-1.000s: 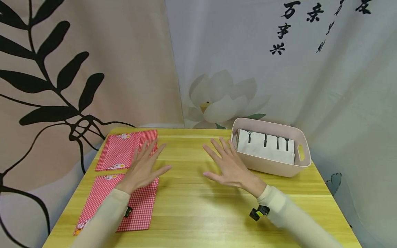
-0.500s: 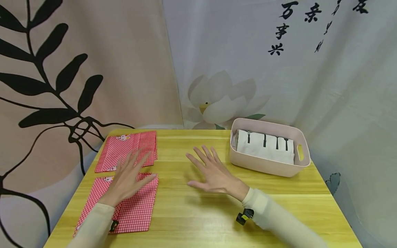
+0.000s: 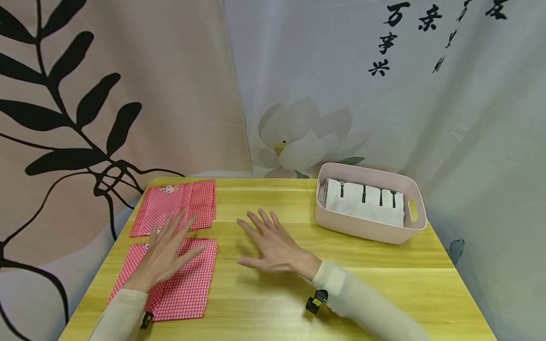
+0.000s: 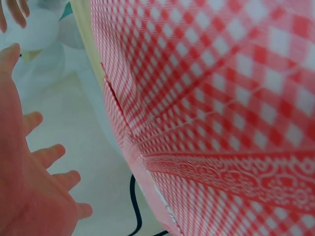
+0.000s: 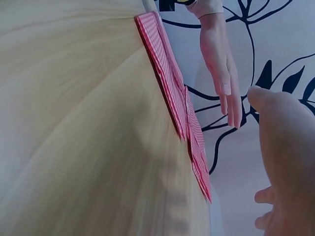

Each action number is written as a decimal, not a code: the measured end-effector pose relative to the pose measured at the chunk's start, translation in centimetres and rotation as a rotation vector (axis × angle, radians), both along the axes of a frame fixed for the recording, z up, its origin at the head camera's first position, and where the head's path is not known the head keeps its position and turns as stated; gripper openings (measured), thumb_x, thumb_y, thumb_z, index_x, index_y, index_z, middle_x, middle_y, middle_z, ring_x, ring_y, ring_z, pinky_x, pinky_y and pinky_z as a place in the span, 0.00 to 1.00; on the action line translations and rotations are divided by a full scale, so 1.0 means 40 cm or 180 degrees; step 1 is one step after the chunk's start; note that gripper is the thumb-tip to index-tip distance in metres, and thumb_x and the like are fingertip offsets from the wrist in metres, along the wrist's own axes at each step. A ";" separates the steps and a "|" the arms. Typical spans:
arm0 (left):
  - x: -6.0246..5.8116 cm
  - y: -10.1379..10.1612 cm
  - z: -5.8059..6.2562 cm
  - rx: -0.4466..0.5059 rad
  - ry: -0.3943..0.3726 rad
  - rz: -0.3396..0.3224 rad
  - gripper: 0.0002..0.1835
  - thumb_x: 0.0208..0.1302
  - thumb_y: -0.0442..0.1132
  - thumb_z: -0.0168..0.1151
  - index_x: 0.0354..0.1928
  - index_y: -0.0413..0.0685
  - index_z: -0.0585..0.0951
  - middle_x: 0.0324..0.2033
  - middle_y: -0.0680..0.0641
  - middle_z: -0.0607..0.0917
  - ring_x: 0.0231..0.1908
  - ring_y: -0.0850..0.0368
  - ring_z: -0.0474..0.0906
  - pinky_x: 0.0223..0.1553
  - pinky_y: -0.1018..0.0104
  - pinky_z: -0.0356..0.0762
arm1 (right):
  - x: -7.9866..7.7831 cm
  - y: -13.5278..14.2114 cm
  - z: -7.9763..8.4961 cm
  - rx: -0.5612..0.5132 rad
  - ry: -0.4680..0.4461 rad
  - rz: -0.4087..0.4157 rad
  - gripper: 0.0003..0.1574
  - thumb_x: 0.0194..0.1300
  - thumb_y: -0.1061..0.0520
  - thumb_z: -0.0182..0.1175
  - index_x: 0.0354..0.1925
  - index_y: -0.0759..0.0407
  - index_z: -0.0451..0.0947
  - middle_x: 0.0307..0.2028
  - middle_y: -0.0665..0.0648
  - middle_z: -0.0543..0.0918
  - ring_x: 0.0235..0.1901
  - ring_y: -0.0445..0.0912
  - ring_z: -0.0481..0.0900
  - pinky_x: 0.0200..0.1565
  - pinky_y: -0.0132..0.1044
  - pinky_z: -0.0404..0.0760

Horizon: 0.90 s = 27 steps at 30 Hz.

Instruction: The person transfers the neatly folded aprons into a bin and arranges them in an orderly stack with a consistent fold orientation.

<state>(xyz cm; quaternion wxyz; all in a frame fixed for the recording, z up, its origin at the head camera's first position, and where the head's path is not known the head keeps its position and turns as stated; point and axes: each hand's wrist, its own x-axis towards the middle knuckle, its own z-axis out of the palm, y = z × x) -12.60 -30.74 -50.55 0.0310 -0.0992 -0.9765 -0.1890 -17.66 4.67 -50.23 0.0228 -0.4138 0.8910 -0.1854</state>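
Observation:
My left hand (image 3: 164, 260) is held above the nearer red-and-white checked cloth (image 3: 187, 296), fingers spread and holding nothing. A second checked cloth (image 3: 200, 201), with small cartoon prints, lies flat just behind it. Over the bare wood in the middle hovers my right hand (image 3: 275, 248), its fingers also spread, nothing in its grasp. In the left wrist view the checked fabric (image 4: 211, 98) with a lacy printed band fills the right side. The right wrist view shows both cloths as thin flat layers, with the left hand (image 5: 219, 59) raised beyond them.
A pale pink plastic basket (image 3: 362, 228) stands at the back right of the wooden table (image 3: 264, 303). Inside it are folded white items (image 3: 362, 203) with black zipper-like marks. Printed curtains (image 3: 170, 94) hang behind the table. A small black device (image 3: 316, 302) is on the right wrist.
Both hands have moved left and somewhat nearer to me, the right one away from beside the basket. The fingers stay spread. Cloths and basket have not moved.

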 end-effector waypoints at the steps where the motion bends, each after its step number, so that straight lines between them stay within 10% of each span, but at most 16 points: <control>1: 0.002 -0.002 -0.001 0.0000 -0.0001 0.0011 0.51 0.79 0.69 0.64 0.93 0.64 0.53 0.93 0.38 0.47 0.90 0.21 0.41 0.84 0.13 0.29 | 0.002 -0.007 -0.002 0.0004 -0.0020 0.0014 0.62 0.80 0.18 0.52 0.94 0.37 0.39 0.94 0.59 0.45 0.93 0.64 0.39 0.92 0.69 0.40; 27: 0.072 -0.115 -0.032 -0.0132 -0.0144 0.0356 0.52 0.78 0.71 0.63 0.92 0.55 0.58 0.89 0.27 0.56 0.85 0.12 0.50 0.81 0.08 0.34 | 0.055 -0.169 -0.062 0.0101 -0.0377 0.0155 0.63 0.80 0.17 0.48 0.95 0.40 0.37 0.94 0.61 0.45 0.93 0.68 0.42 0.91 0.68 0.41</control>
